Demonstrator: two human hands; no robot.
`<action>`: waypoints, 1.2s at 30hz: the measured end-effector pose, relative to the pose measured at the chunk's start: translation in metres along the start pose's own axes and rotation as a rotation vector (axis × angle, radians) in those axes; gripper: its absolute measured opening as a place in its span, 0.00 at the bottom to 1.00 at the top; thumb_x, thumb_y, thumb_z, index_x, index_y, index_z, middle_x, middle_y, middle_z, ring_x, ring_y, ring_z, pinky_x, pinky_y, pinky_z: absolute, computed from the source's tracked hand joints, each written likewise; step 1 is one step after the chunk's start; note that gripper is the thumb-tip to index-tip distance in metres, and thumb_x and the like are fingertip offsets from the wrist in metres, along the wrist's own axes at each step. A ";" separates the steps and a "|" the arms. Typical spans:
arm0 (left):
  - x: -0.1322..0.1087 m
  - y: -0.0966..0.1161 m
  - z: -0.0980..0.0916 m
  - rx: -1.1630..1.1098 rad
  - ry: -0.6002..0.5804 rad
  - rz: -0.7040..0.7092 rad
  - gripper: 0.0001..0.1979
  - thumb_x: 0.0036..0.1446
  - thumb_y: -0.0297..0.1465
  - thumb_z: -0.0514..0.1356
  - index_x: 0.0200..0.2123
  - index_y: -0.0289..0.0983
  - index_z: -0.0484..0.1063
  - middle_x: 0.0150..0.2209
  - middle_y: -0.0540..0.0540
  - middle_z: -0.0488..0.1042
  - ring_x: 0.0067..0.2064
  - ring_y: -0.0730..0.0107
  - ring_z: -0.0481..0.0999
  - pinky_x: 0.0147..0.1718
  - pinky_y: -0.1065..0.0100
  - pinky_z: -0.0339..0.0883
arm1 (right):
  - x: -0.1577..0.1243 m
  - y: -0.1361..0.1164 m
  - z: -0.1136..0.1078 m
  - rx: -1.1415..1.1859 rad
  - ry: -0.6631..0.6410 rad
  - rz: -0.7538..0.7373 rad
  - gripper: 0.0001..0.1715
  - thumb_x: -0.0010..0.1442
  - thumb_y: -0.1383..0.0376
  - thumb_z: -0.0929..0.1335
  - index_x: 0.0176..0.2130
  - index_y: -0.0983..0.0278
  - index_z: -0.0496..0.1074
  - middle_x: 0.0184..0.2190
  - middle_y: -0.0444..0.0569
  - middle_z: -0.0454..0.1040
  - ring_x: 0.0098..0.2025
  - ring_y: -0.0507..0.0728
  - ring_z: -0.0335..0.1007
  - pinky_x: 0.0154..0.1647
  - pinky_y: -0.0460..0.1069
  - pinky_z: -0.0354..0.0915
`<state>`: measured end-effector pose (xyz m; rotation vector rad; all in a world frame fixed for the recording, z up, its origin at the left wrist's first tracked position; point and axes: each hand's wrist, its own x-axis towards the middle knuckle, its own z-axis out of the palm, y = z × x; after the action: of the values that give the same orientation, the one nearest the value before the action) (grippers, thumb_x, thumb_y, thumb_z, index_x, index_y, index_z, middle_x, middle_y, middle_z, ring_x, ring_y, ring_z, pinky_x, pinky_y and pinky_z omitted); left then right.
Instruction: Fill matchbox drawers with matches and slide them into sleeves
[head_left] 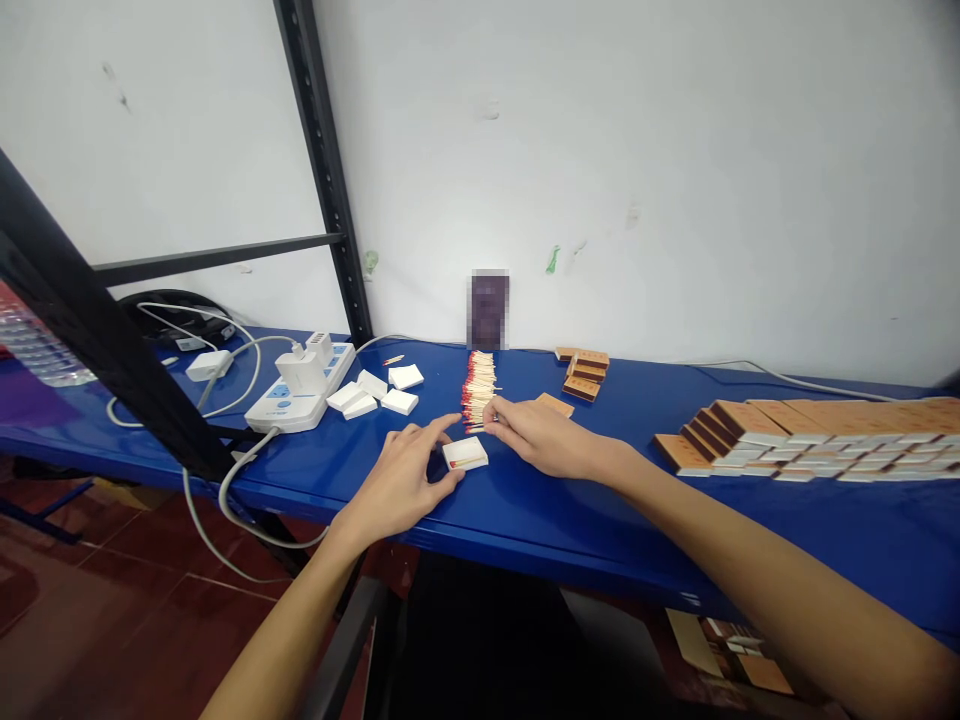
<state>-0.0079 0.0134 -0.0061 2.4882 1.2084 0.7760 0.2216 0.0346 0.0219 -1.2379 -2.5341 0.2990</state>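
A white matchbox tray (466,452) lies on the blue table with a few red-tipped matches in it. My left hand (409,470) is at its left side, thumb at the near corner and fingers against the far left edge, gripping the tray, while the index finger stretches past it. Just beyond, a long row of loose matches (480,385) runs toward the wall, red heads to the left. At its near right end my right hand (532,435) pinches with thumb and index finger at the stick ends. The fingertips partly hide those matches.
Several white trays (360,400) lie to the left beside a power strip (300,385) with cables. Orange matchbox sleeves (585,370) sit at the back, and stacked matchboxes (810,435) fill the right. A black shelf post (326,170) rises at left; a dark blurred object (488,310) leans against the wall.
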 end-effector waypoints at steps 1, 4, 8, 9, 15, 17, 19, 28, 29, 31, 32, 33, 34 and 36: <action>0.000 -0.001 0.000 -0.006 0.001 -0.003 0.29 0.61 0.35 0.59 0.64 0.47 0.55 0.47 0.47 0.74 0.49 0.60 0.69 0.53 0.54 0.57 | -0.001 -0.004 -0.001 0.025 -0.017 -0.028 0.12 0.70 0.61 0.56 0.40 0.62 0.63 0.33 0.47 0.72 0.32 0.54 0.66 0.33 0.48 0.56; 0.000 -0.001 0.001 -0.008 -0.002 -0.001 0.30 0.61 0.36 0.58 0.65 0.46 0.54 0.48 0.46 0.73 0.49 0.59 0.69 0.53 0.53 0.56 | -0.002 -0.009 0.002 0.079 -0.054 -0.076 0.12 0.70 0.60 0.56 0.40 0.61 0.65 0.31 0.46 0.72 0.31 0.54 0.66 0.31 0.47 0.56; 0.000 0.001 0.000 0.000 -0.022 0.002 0.30 0.61 0.35 0.58 0.65 0.47 0.54 0.46 0.47 0.74 0.47 0.60 0.69 0.52 0.55 0.58 | 0.005 0.003 0.014 0.019 0.117 0.059 0.14 0.70 0.61 0.56 0.42 0.62 0.66 0.38 0.49 0.75 0.38 0.55 0.70 0.37 0.48 0.59; 0.000 0.001 0.000 0.001 -0.027 0.004 0.30 0.61 0.35 0.58 0.65 0.47 0.54 0.46 0.47 0.74 0.47 0.60 0.69 0.52 0.56 0.58 | 0.008 0.008 0.017 -0.013 0.138 0.086 0.13 0.70 0.61 0.57 0.43 0.62 0.66 0.40 0.50 0.75 0.40 0.56 0.70 0.39 0.49 0.59; 0.001 0.003 -0.001 0.013 -0.044 0.016 0.29 0.61 0.35 0.58 0.64 0.48 0.55 0.47 0.48 0.73 0.46 0.61 0.69 0.51 0.57 0.58 | 0.015 0.026 0.024 -0.094 0.103 0.086 0.10 0.68 0.64 0.60 0.42 0.63 0.68 0.43 0.51 0.75 0.45 0.56 0.70 0.44 0.50 0.61; 0.001 0.003 -0.001 0.016 -0.046 0.021 0.28 0.61 0.35 0.58 0.64 0.48 0.56 0.48 0.48 0.73 0.46 0.61 0.69 0.51 0.57 0.58 | 0.016 0.025 0.024 -0.095 0.099 0.088 0.10 0.68 0.64 0.60 0.41 0.63 0.69 0.42 0.51 0.75 0.44 0.56 0.70 0.43 0.49 0.61; 0.000 0.003 -0.002 0.019 -0.045 0.024 0.28 0.61 0.34 0.58 0.64 0.48 0.56 0.50 0.48 0.73 0.47 0.61 0.69 0.51 0.58 0.58 | 0.015 0.024 0.024 -0.091 0.098 0.086 0.10 0.68 0.64 0.60 0.41 0.63 0.69 0.41 0.51 0.75 0.43 0.56 0.70 0.42 0.49 0.61; 0.001 0.003 -0.002 0.016 -0.054 0.024 0.27 0.62 0.34 0.58 0.63 0.48 0.56 0.50 0.49 0.72 0.47 0.62 0.68 0.51 0.59 0.57 | 0.016 0.025 0.024 -0.026 0.115 0.078 0.10 0.67 0.65 0.61 0.40 0.62 0.70 0.40 0.48 0.76 0.39 0.54 0.70 0.37 0.47 0.59; 0.001 0.003 -0.002 0.016 -0.056 0.024 0.27 0.62 0.34 0.58 0.63 0.48 0.56 0.49 0.49 0.73 0.47 0.62 0.68 0.51 0.59 0.57 | 0.017 0.025 0.024 -0.018 0.116 0.074 0.09 0.66 0.66 0.61 0.40 0.62 0.71 0.39 0.48 0.76 0.38 0.54 0.70 0.37 0.47 0.59; 0.001 0.003 -0.002 0.014 -0.056 0.024 0.27 0.62 0.34 0.58 0.63 0.48 0.56 0.49 0.49 0.73 0.47 0.62 0.68 0.51 0.59 0.57 | 0.017 0.025 0.025 -0.017 0.122 0.065 0.09 0.66 0.66 0.61 0.40 0.62 0.71 0.39 0.47 0.77 0.38 0.54 0.70 0.36 0.47 0.59; 0.001 0.003 -0.002 0.013 -0.056 0.023 0.27 0.62 0.34 0.58 0.63 0.48 0.56 0.49 0.49 0.73 0.47 0.62 0.68 0.51 0.59 0.57 | 0.017 0.024 0.025 -0.020 0.126 0.060 0.09 0.66 0.66 0.62 0.40 0.62 0.71 0.39 0.47 0.77 0.38 0.54 0.70 0.37 0.47 0.59; 0.001 0.003 -0.002 0.012 -0.055 0.023 0.27 0.62 0.34 0.58 0.63 0.49 0.56 0.49 0.49 0.73 0.47 0.62 0.68 0.50 0.59 0.57 | 0.017 0.024 0.026 -0.024 0.130 0.055 0.09 0.66 0.66 0.62 0.40 0.62 0.71 0.39 0.47 0.77 0.38 0.54 0.71 0.37 0.47 0.59; 0.001 0.003 -0.002 0.011 -0.053 0.024 0.27 0.62 0.34 0.58 0.63 0.49 0.56 0.49 0.49 0.73 0.47 0.62 0.68 0.50 0.59 0.57 | 0.017 0.024 0.026 -0.026 0.135 0.050 0.09 0.66 0.65 0.62 0.40 0.62 0.72 0.39 0.48 0.77 0.39 0.55 0.71 0.37 0.47 0.59; 0.000 0.003 -0.002 0.010 -0.050 0.025 0.27 0.62 0.34 0.58 0.63 0.49 0.56 0.49 0.50 0.73 0.47 0.62 0.68 0.50 0.60 0.57 | 0.017 0.024 0.026 -0.026 0.138 0.045 0.09 0.66 0.65 0.62 0.39 0.62 0.72 0.39 0.48 0.77 0.39 0.55 0.71 0.38 0.47 0.59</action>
<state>-0.0070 0.0119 -0.0030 2.5198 1.1694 0.7116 0.2199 0.0614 -0.0073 -1.2801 -2.4038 0.1841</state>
